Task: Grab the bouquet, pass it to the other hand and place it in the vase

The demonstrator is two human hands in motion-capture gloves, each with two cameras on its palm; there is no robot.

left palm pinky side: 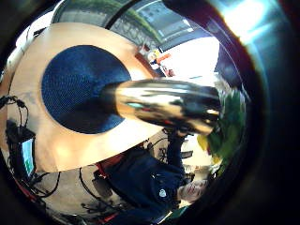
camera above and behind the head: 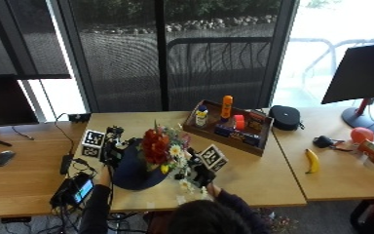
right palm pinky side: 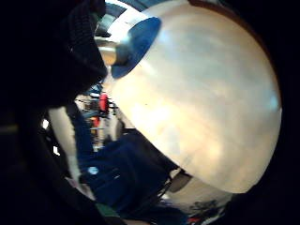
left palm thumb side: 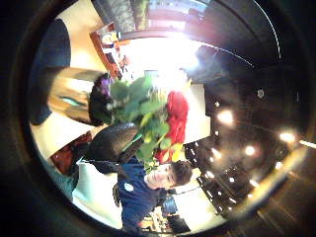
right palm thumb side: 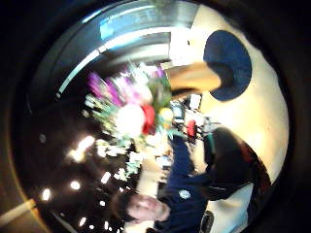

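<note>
A bouquet (camera above and behind the head: 161,148) of red, white and yellow flowers with green leaves rises from a shiny golden vase (left palm pinky side: 164,103). The vase stands on a round dark blue mat (camera above and behind the head: 132,175). In the outside view the flowers hide the vase. My left hand (camera above and behind the head: 112,153) is at the mat's left edge, close beside the vase, and holds nothing. My right hand (camera above and behind the head: 201,174) is just right of the bouquet, near the table's front edge. It also shows as a black shape (left palm thumb side: 111,143) beside the leaves (left palm thumb side: 148,113). Its thumb side palm view sees the whole bouquet (right palm thumb side: 131,109) and vase (right palm thumb side: 192,77) from a short way off.
A wooden tray (camera above and behind the head: 229,126) with bottles and boxes stands behind the bouquet to the right. Further right are a black pouch (camera above and behind the head: 284,117) and a banana (camera above and behind the head: 311,161). A small device (camera above and behind the head: 73,190) with cables lies at the front left corner.
</note>
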